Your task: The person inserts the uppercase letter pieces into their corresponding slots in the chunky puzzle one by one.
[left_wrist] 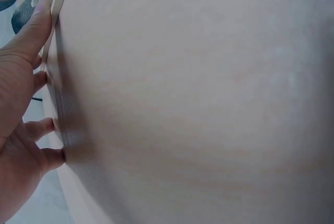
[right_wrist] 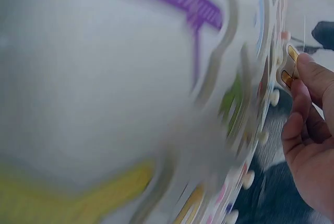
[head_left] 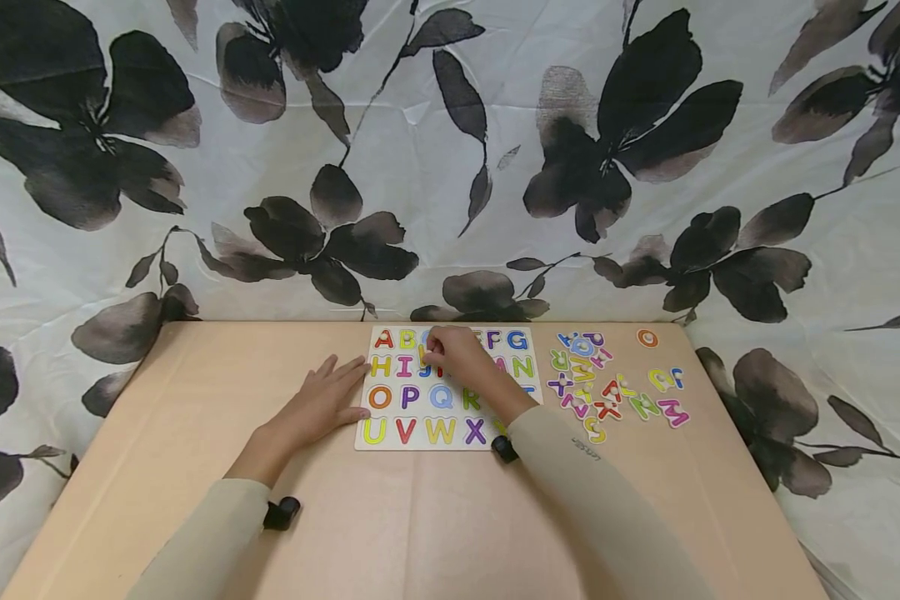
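White board [head_left: 423, 415]: lying flat on the table [head_left: 345, 525], showing rows of letters.
Left hand [head_left: 321, 395]: spreading relaxed fingers against the board's left edge, probably steadying it.
Right hand [head_left: 467, 358]: pinching a yellow letter [right_wrist: 286, 67] above the board, seemingly for control.
Loose letters [head_left: 609, 400]: lying right, likely for easy reach.

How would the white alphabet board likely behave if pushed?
The alphabet board would probably slide rather than tip, since it lies flat on the table. It looks stiff: its edge runs straight beside the left hand.
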A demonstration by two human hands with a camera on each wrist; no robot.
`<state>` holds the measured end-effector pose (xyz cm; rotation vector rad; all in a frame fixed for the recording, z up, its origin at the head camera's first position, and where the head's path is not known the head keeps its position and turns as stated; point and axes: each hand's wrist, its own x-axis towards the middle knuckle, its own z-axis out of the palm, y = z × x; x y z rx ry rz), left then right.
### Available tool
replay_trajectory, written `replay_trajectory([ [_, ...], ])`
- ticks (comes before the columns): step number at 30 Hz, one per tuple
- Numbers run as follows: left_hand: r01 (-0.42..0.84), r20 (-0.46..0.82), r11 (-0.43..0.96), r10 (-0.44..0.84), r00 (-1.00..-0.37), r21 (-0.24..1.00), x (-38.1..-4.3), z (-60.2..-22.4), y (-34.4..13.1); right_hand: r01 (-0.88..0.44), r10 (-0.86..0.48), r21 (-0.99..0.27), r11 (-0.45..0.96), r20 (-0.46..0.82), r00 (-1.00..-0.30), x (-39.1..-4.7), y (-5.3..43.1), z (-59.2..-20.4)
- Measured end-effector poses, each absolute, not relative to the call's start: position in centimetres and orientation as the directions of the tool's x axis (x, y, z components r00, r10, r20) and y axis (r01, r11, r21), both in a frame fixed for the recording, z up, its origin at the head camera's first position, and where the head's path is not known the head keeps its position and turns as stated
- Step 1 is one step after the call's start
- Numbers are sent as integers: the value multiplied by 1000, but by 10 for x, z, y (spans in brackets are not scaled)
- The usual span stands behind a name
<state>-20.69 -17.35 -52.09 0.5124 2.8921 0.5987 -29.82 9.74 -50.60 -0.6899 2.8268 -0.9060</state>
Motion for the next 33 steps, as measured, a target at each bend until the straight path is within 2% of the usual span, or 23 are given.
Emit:
replay_trajectory([
  [14,308,-56,857,362,-931,413,-207,-523,-175,-444,-494,-507,739,41,-869,-295,36,-507],
  [22,324,-39,849,373,-927,417,-206,-526,-177,-520,-544,-365,772,43,-838,-292,19,-508],
  [33,319,-44,850,370,-928,419,-206,-526,-176,-504,-541,-323,801,-31,-841,-291,11,-510],
])
